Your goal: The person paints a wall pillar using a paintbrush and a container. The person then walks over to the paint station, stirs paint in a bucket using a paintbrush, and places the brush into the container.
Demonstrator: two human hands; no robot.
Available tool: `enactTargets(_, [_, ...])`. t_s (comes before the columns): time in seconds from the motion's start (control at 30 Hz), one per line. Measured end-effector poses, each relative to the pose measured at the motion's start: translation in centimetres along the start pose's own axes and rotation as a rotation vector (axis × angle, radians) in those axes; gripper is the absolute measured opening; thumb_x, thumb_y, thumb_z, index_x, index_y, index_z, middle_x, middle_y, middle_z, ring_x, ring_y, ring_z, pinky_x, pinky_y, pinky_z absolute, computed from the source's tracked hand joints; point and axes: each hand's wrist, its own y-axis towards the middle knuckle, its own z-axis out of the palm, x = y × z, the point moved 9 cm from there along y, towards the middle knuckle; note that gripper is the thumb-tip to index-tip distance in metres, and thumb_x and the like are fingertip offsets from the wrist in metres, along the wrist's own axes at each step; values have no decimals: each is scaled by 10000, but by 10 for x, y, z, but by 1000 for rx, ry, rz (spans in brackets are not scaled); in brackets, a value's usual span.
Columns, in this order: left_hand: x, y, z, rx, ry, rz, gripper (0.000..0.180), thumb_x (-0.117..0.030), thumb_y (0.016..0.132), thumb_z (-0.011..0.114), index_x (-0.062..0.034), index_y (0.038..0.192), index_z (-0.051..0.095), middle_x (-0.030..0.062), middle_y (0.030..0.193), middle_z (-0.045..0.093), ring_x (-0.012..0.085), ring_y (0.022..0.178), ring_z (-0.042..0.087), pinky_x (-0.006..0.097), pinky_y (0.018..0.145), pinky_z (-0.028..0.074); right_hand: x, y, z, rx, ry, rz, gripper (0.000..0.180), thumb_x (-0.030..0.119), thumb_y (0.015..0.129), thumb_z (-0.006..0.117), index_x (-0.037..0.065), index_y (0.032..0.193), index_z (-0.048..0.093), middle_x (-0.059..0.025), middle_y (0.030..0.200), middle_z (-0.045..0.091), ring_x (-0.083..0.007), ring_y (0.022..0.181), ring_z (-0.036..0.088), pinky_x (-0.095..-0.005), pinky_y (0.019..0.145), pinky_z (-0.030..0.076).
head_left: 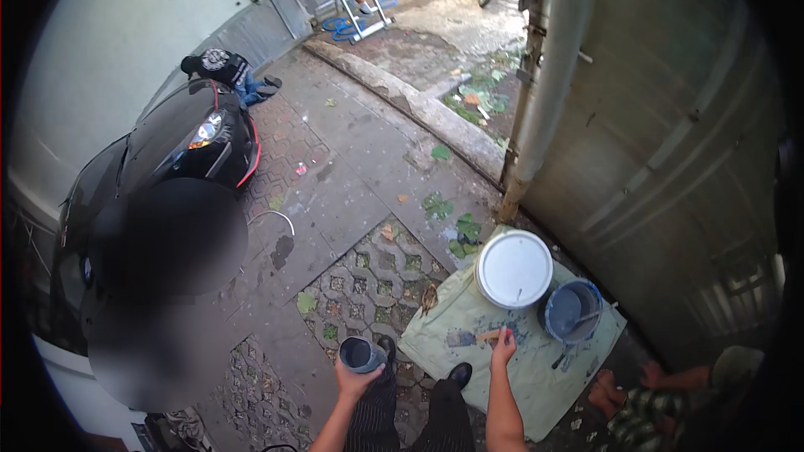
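My left hand (357, 380) is wrapped round a small dark cup (362, 355) with grey-blue paint on its inside. The cup is held upright above the paving near my shoes. In my right hand (502, 346) is a paintbrush (463, 338), gripped by its wooden handle with the paint-coated bristles pointing left. Below the brush lies a pale green sheet (523, 406) spotted with dark paint. A white lidded bucket (514, 268) stands on it just beyond my right hand. To the right of that is an open bucket (573, 310) of grey-blue paint, with a stick or tool handle in it.
A person (670, 406) sits low at the right edge. A black car (159, 134) with another person (219, 69) crouching by it is at the left, partly behind a large dark blur. A tall metal gate (662, 134) runs along the right; someone stands on a ladder (368, 29) far off.
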Motion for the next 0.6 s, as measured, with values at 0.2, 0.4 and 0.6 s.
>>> enactTargets(0.2, [56, -40, 58, 35, 77, -186, 674, -65, 567, 867, 2, 1139, 518, 82, 1107, 587, 181, 999, 569, 330, 905, 461, -60, 95, -34, -302, -37, -1, 331, 300, 901, 662, 59, 1105, 565, -38, 812, 632, -77, 569, 548, -224, 460, 423])
enactTargets(0.4, [86, -21, 108, 136, 240, 5, 807, -60, 572, 836, -17, 1260, 416, 115, 1288, 477, 242, 1189, 458, 373, 1030, 355, -73, 184, -32, -399, -201, -144, 353, 306, 879, 685, -5, 1044, 661, -85, 848, 677, -143, 710, 641, -272, 578, 517])
enactTargets(0.6, [103, -4, 135, 143, 389, 85, 851, -89, 572, 829, -34, 1295, 382, 119, 1297, 460, 266, 1216, 434, 381, 1063, 314, -49, 236, -38, -587, -373, -263, 364, 355, 817, 715, 27, 975, 723, -125, 841, 700, -233, 780, 650, -353, 734, 496])
